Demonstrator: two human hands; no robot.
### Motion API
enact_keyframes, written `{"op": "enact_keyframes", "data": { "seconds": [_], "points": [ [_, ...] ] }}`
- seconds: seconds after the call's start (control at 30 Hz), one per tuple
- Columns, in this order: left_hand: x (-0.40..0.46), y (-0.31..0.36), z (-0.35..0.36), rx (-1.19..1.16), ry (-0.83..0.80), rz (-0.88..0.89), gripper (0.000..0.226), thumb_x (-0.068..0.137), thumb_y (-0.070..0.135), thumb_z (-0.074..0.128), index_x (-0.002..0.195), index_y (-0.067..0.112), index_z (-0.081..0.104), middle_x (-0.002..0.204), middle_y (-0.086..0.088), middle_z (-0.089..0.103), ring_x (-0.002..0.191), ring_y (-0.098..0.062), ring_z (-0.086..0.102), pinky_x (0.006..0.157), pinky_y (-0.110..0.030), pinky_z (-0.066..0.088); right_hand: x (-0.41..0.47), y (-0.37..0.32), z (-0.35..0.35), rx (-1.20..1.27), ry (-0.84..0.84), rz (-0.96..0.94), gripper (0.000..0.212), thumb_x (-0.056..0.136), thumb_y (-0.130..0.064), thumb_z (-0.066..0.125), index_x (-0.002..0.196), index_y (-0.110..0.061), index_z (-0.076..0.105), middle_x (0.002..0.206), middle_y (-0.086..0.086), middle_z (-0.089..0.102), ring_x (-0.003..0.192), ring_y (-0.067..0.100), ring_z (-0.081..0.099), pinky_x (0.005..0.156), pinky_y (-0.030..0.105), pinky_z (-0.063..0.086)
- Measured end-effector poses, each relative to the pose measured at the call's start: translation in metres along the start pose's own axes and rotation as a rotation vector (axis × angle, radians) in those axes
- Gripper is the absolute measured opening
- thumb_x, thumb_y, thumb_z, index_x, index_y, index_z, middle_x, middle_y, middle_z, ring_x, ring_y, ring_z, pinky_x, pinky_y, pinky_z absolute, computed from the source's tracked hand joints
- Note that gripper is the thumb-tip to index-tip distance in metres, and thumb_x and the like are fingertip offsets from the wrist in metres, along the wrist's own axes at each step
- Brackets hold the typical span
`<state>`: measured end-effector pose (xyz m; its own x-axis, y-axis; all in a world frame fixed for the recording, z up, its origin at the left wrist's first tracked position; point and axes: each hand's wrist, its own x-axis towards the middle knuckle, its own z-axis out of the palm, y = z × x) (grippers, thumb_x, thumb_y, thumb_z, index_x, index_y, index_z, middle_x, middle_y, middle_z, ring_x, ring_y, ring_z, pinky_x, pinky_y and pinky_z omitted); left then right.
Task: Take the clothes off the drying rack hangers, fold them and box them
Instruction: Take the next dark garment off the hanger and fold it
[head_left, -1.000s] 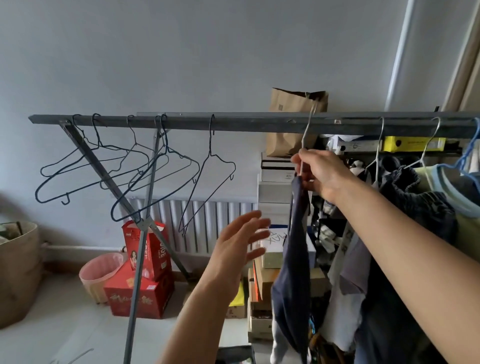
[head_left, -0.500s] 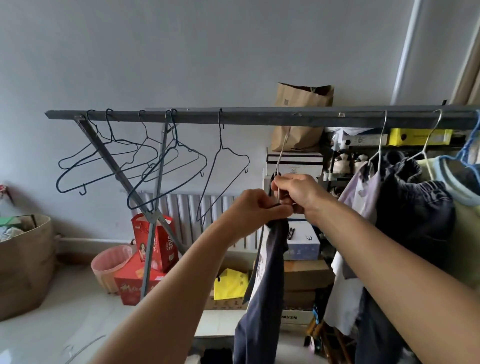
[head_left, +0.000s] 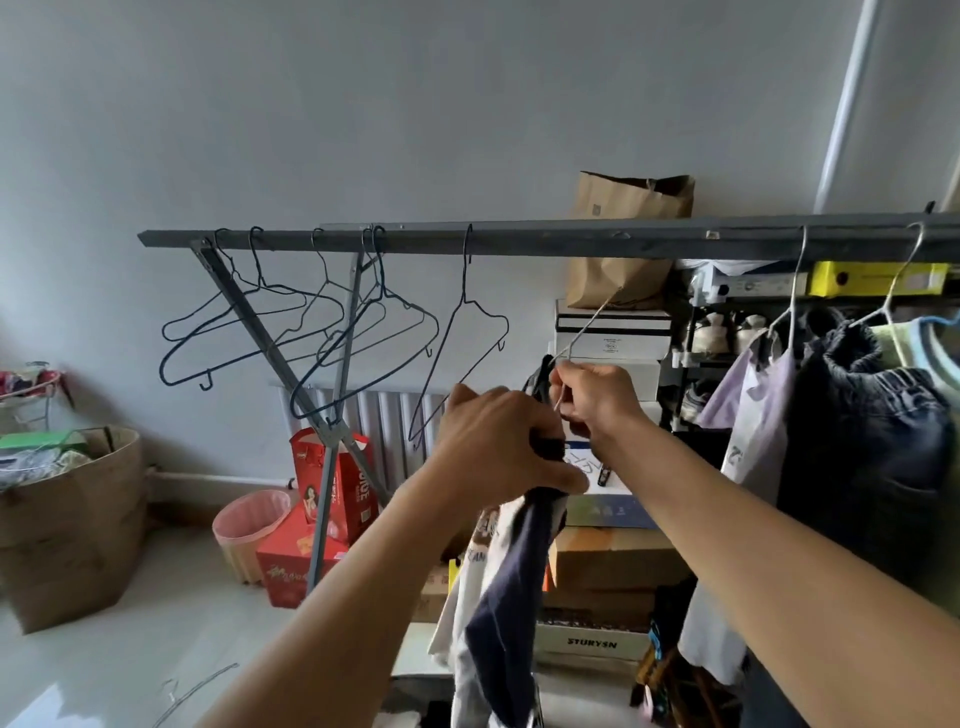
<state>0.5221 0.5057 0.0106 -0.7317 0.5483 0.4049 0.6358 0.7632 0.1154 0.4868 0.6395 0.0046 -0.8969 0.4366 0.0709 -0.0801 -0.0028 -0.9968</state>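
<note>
A dark navy and white garment (head_left: 511, 597) hangs down below my hands. My left hand (head_left: 498, 447) grips its top, bunched in my fist. My right hand (head_left: 597, 400) pinches the silver wire hanger (head_left: 589, 325), which is off the grey rack bar (head_left: 571, 240) and tilted up to the right. Several empty dark wire hangers (head_left: 301, 332) hang on the bar's left part. More clothes, a lilac and white top (head_left: 756, 415) and dark trousers (head_left: 867, 431), hang on the right.
The rack's crossed grey legs (head_left: 332, 441) stand left of centre before a radiator. Red boxes (head_left: 332, 483) and a pink bin (head_left: 252, 530) sit on the floor, with a brown bag (head_left: 67, 525) at far left. Stacked cardboard boxes (head_left: 613, 566) and shelves stand behind the garment.
The hanger came off the bar and dropped lower and leftward. My left hand rose from open below, closed on the garment's top, and has slid down it away from the hanger.
</note>
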Motion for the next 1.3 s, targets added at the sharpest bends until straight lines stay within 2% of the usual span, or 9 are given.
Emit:
{"op": "enact_keyframes", "data": {
  "seconds": [0.13, 0.27, 0.37, 0.47, 0.53, 0.73, 0.9, 1.13, 1.3],
  "points": [
    [-0.010, -0.019, -0.009, -0.372, -0.219, -0.044, 0.037, 0.083, 0.051, 0.067, 0.075, 0.015, 0.070, 0.062, 0.006, 0.056, 0.062, -0.005, 0.052, 0.069, -0.023, 0.040, 0.001, -0.003, -0.002, -0.193, -0.120, 0.000, 0.026, 0.093, -0.010, 0.051, 0.069, -0.008, 0.061, 0.062, 0.006, 0.057, 0.038, 0.009, 0.033, 0.038, 0.019, 0.023],
    [-0.012, -0.021, -0.025, -0.372, -0.313, 0.049, 0.028, 0.084, 0.039, 0.071, 0.061, 0.026, 0.061, 0.055, 0.014, 0.053, 0.053, 0.004, 0.049, 0.053, -0.008, 0.035, 0.003, 0.000, 0.011, -0.203, -0.120, 0.057, 0.025, 0.091, -0.008, 0.051, 0.068, -0.008, 0.061, 0.060, 0.006, 0.054, 0.038, 0.010, 0.031, 0.046, 0.021, 0.023],
    [-0.020, -0.014, -0.025, -0.357, -0.425, 0.092, 0.015, 0.085, 0.039, 0.069, 0.078, 0.025, 0.071, 0.071, 0.010, 0.064, 0.067, 0.000, 0.058, 0.062, -0.011, 0.041, 0.011, -0.004, 0.013, -0.029, -0.107, 0.179, 0.029, 0.094, -0.004, 0.044, 0.069, -0.008, 0.057, 0.056, 0.002, 0.048, 0.027, 0.005, 0.028, 0.034, 0.013, 0.020],
    [-0.027, -0.020, -0.006, -0.380, -0.494, 0.068, 0.023, 0.088, 0.038, 0.066, 0.083, 0.016, 0.071, 0.077, 0.002, 0.065, 0.070, -0.008, 0.059, 0.068, -0.022, 0.049, 0.020, -0.016, 0.002, -0.012, -0.215, 0.277, 0.027, 0.098, -0.005, 0.039, 0.075, -0.008, 0.053, 0.052, -0.001, 0.042, 0.024, 0.004, 0.027, 0.026, 0.013, 0.017],
    [-0.024, -0.033, 0.009, -0.430, -0.471, -0.018, 0.022, 0.090, 0.034, 0.064, 0.080, 0.015, 0.069, 0.072, 0.000, 0.061, 0.063, -0.008, 0.054, 0.065, -0.023, 0.045, 0.022, -0.027, -0.005, -0.134, -0.352, 0.319, 0.027, 0.099, -0.010, 0.038, 0.074, -0.012, 0.049, 0.046, -0.005, 0.039, 0.024, 0.003, 0.025, 0.026, 0.011, 0.014],
    [-0.008, -0.065, 0.042, -0.782, -0.252, -0.337, 0.011, 0.091, 0.022, 0.065, 0.083, 0.020, 0.073, 0.088, -0.010, 0.072, 0.084, -0.019, 0.066, 0.088, -0.035, 0.054, 0.024, -0.081, -0.028, -0.363, -0.696, 0.339, 0.032, 0.098, -0.014, 0.036, 0.067, -0.014, 0.043, 0.041, -0.007, 0.032, 0.025, 0.003, 0.020, 0.035, 0.012, 0.009],
    [0.005, -0.078, 0.053, -0.986, 0.001, -0.554, 0.021, 0.090, 0.015, 0.066, 0.071, 0.019, 0.073, 0.074, -0.014, 0.070, 0.072, -0.021, 0.059, 0.073, -0.032, 0.045, 0.021, -0.097, -0.032, -0.611, -0.773, 0.311, 0.041, 0.095, -0.009, 0.041, 0.055, -0.017, 0.047, 0.043, -0.004, 0.035, 0.029, 0.005, 0.021, 0.035, 0.012, 0.014],
    [0.004, -0.080, 0.061, -1.052, 0.035, -0.633, 0.018, 0.093, 0.016, 0.062, 0.076, 0.012, 0.070, 0.073, -0.004, 0.066, 0.070, -0.014, 0.062, 0.062, -0.019, 0.047, 0.041, -0.114, -0.033, -0.191, -0.493, 0.122, 0.035, 0.103, -0.016, 0.029, 0.068, -0.017, 0.036, 0.040, -0.006, 0.032, 0.026, 0.003, 0.023, 0.033, 0.011, 0.012],
    [-0.001, -0.076, 0.056, -1.096, 0.030, -0.571, 0.012, 0.093, 0.023, 0.062, 0.087, 0.018, 0.072, 0.086, 0.000, 0.070, 0.087, -0.011, 0.066, 0.069, -0.015, 0.049, 0.058, -0.093, -0.012, -0.282, -0.212, -0.072, 0.032, 0.100, -0.011, 0.031, 0.071, -0.015, 0.043, 0.052, 0.001, 0.036, 0.030, 0.006, 0.027, 0.031, 0.014, 0.022]
  ]
}}
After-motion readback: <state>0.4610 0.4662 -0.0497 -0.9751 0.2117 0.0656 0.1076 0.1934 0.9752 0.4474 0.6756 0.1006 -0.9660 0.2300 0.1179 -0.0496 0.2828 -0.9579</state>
